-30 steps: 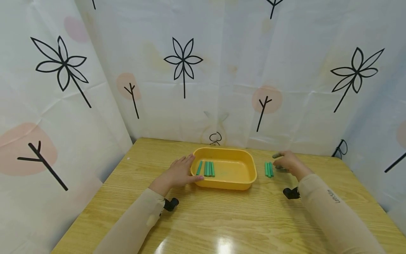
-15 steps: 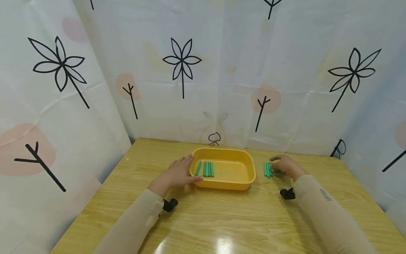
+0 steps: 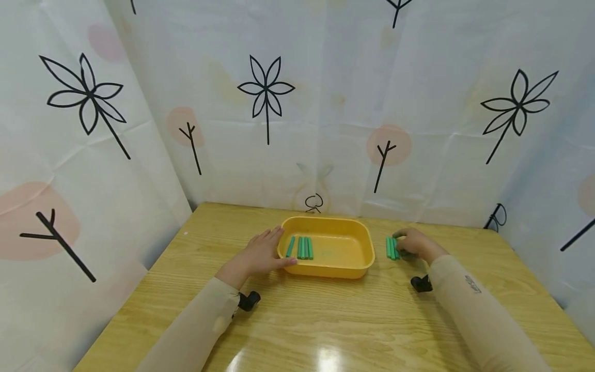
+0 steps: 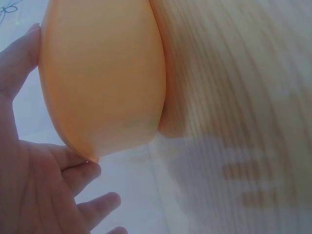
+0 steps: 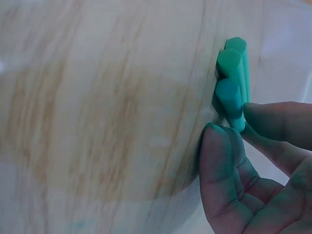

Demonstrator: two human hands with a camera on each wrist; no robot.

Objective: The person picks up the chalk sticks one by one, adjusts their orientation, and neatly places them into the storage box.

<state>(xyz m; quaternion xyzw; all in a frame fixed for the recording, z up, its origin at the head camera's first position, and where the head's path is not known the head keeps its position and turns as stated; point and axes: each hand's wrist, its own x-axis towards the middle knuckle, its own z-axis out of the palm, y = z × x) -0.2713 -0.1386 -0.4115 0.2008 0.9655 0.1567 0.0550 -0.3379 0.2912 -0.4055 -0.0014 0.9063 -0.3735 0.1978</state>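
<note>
yellow tray [image 3: 341, 272], green sticks [image 3: 305, 248] inside; left grip [image 3: 260, 253] wide on tray, right grip [image 3: 417, 244] pinching outside stick [image 5: 231, 103]

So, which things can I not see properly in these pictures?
Head: far end of the rightmost green stick, covered by the right hand.
Head: lettering on the right sleeve, too small to read.
Left wrist: inside of the yellow tray, hidden by its wall.
Left wrist: part of the left hand, cut off by the bottom edge.

On my feed I'm seeing beige sleeves [image 3: 200, 321], dark lettering [image 3: 473, 284] on the right one, and black wrist cameras [image 3: 249, 301].
</note>
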